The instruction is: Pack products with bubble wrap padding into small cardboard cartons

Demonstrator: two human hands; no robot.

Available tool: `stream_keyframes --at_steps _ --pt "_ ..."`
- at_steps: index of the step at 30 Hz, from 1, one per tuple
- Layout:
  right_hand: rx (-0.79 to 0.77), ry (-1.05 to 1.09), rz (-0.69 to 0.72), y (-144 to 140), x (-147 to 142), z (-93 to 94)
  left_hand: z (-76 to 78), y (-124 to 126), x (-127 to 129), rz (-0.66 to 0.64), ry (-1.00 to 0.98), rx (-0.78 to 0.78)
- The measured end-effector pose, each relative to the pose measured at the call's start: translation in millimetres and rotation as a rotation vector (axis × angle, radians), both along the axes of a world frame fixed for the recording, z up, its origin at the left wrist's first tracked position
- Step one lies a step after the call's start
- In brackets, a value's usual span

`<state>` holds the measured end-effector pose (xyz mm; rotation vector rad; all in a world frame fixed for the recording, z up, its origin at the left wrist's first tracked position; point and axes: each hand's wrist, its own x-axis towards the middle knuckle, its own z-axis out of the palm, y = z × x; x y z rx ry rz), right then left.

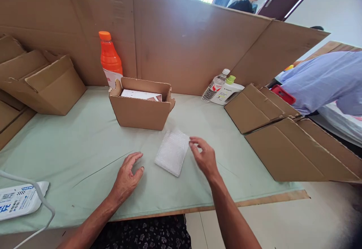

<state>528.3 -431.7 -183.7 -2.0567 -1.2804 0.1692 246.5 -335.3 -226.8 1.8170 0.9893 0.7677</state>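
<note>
A flat, pale package in bubble wrap [173, 153] lies on the green tablecloth in front of me, turned at a slant. My right hand [204, 156] is at its right edge with fingers curved and apart. The fingertips meet the edge of the wrap in view, but I cannot tell whether they touch it. To the left of the package, my left hand [128, 175] hovers low over the cloth, empty, thumb spread from the fingers. Just behind the package stands an open cardboard box [141, 109] with a white printed box [138, 95] inside.
An orange bottle [110, 58] stands behind the box. A clear bottle [214, 88] and a white bottle [226, 93] are at the back right. Cardboard boxes flank both sides [53, 87]. A wipes pack [21, 200] and a cable [42, 196] lie left. A person's sleeve [325, 79] shows right.
</note>
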Motion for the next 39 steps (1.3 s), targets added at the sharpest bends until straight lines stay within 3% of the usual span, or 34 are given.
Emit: stream_keyframes --at_steps 2,5,8,11,14,16,18,20,21,24,26,29,31,35,39 --pt "-0.057 -0.008 -0.099 9 24 1.3 -0.9 -3 2 -0.017 0.015 0.033" --pt "-0.108 -0.021 -0.13 28 39 -9.2 -1.0 -11 8 -0.078 0.036 0.068" --pt "-0.107 -0.02 -0.134 37 30 -19.8 1.0 -17 6 -0.148 0.08 0.037" --pt "-0.038 -0.016 -0.131 28 7 -11.9 4.8 -17 -3 -0.16 0.1 0.023" --pt "0.096 0.054 0.06 -2 -28 15.7 12.6 -18 -12 -0.132 0.072 0.15" --pt "0.103 0.17 0.337 -24 -54 36.9 20.3 -20 -14 -0.138 0.026 0.229" --pt "0.051 0.315 0.613 -39 -72 52.1 28.4 -21 -14 -0.195 -0.044 0.249" --pt "0.035 0.391 0.685 -42 -74 55.1 34.6 -20 -13 -0.331 -0.129 0.224" --pt "0.031 0.357 0.594 -37 -68 51.2 36.5 -19 -13 -0.414 -0.17 0.194" --pt "-0.047 0.045 0.11 -10 -34 21.9 37.5 -19 -17 -0.59 -0.262 0.106" --pt "-0.089 -0.073 -0.039 10 -13 -3.0 37.0 -22 -23 -0.618 -0.276 0.087" --pt "-0.09 -0.141 -0.067 30 0 -28.3 39.7 -28 -31 -0.658 -0.269 0.09" --pt "-0.065 -0.176 -0.058 38 1 -31.2 44.5 -30 -33 -0.683 -0.267 0.083" --pt "-0.001 -0.226 -0.111 60 15 -14.1 51.4 -23 -13 -0.586 -0.177 0.125" --pt "-0.016 -0.204 -0.168 79 34 0.1 43.2 -10 28 -0.446 0.063 0.065"
